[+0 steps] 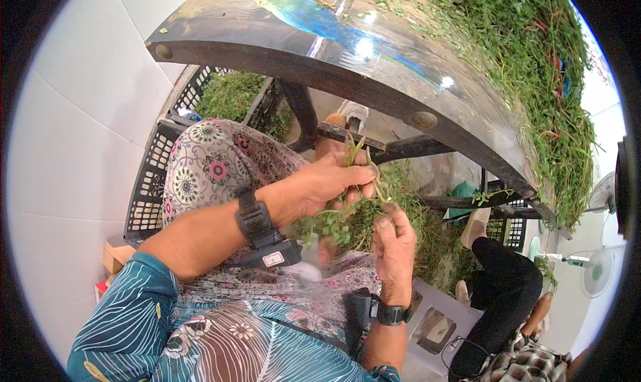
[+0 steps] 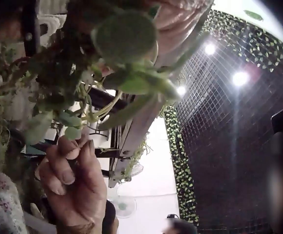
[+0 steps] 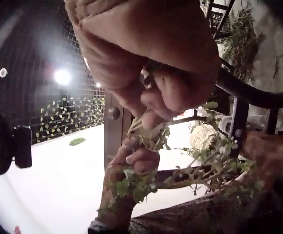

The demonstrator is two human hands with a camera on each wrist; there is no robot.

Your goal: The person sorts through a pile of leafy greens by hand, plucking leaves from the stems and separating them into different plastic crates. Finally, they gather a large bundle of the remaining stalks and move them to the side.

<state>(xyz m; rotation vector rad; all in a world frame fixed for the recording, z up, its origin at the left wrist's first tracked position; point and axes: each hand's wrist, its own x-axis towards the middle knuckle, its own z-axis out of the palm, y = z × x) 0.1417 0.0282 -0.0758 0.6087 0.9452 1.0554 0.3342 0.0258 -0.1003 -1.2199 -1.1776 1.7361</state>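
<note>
My left hand (image 1: 334,178) grips a small bunch of leafy green stems (image 1: 332,227), with bare stem ends poking up above the fingers and leaves hanging below. Close beside it, my right hand (image 1: 394,248) pinches a thin stem of the bunch between thumb and fingertips. In the left wrist view the right hand (image 2: 78,185) has its fingertips together right at the stems, and round leaves (image 2: 124,36) fill the near view. From the right wrist, the left hand (image 3: 126,168) shows behind the greens, and the curled right hand (image 3: 151,58) hides part of them.
A dark wooden table (image 1: 280,62) stands ahead, with a large heap of greens (image 1: 527,68) on its right. Black plastic crates (image 1: 150,188) stand at the left, one holding greens. More greens lie on the floor below. Another person's leg (image 1: 501,282) and a plastic stool (image 1: 427,322) are at the right.
</note>
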